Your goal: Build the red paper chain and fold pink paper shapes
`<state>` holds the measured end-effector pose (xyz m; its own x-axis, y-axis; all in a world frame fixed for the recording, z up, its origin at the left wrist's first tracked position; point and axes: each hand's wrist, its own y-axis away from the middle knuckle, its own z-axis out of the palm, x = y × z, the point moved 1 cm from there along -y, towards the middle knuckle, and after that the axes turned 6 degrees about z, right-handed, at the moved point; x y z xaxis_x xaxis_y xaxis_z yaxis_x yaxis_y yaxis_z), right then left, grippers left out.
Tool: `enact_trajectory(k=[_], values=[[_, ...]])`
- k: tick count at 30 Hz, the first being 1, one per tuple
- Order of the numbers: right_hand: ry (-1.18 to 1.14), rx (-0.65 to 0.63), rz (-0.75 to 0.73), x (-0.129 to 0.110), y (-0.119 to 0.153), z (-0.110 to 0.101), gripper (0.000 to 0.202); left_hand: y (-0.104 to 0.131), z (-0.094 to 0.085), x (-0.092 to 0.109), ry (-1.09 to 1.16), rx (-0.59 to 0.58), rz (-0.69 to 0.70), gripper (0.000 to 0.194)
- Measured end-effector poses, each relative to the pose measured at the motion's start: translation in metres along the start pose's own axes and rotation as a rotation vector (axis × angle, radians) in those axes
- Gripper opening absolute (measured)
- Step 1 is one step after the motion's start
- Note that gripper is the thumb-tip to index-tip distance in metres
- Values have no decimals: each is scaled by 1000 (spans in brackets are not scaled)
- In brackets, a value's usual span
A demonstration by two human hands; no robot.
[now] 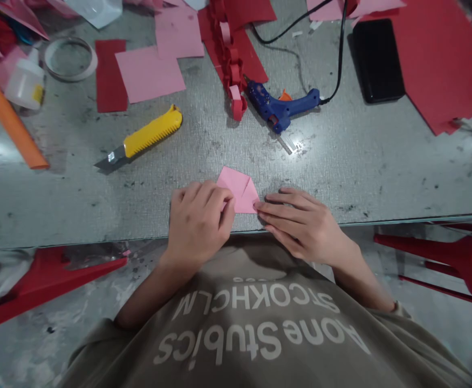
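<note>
Your worktop (138,210) carries the folded pink paper (239,188), which lies near its front edge, between your hands. It will likely handle as something light and thin, crisp along its creases but easy to crumple, so take hold at the lower corners and press flat instead of pinching hard. Your left hand (201,221) rests on its left side, fingers curled; your right hand (304,223) has its fingers nearly straight, the tips touching the lower right corner, gripping nothing.
</note>
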<state>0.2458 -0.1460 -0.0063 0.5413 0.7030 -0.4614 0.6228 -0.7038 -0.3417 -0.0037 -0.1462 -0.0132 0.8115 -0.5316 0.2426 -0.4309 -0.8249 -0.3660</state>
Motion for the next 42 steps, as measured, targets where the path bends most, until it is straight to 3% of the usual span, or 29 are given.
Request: enact_trajectory(k=[4,6,8,10,12,14,23,33,42], values=[[19,6,-2,-2,-1,0,29,1,0,-1,-21,10,-4,8],[23,8,-5,-2,-1,0,27,5,-2,-1,-33,87,4,6],[21,9,-3,-2,-1,0,26,13,-6,2,-37,254,96,14],[15,10,-2,-2,-1,0,25,22,-9,8,-5,366,302,16],[15,7,-1,-2,-1,0,25,28,-10,15,44,310,506,15],[17,3,-2,-1,-1,0,26,29,-7,21,54,201,586,19],[27,16,-9,0,-1,0,24,24,10,16,-36,88,589,35],[39,48,-6,0,-1,2,30,42,-12,6,-63,-7,463,32],[51,52,-26,2,1,3,30,56,-24,-3,-100,69,284,35]])
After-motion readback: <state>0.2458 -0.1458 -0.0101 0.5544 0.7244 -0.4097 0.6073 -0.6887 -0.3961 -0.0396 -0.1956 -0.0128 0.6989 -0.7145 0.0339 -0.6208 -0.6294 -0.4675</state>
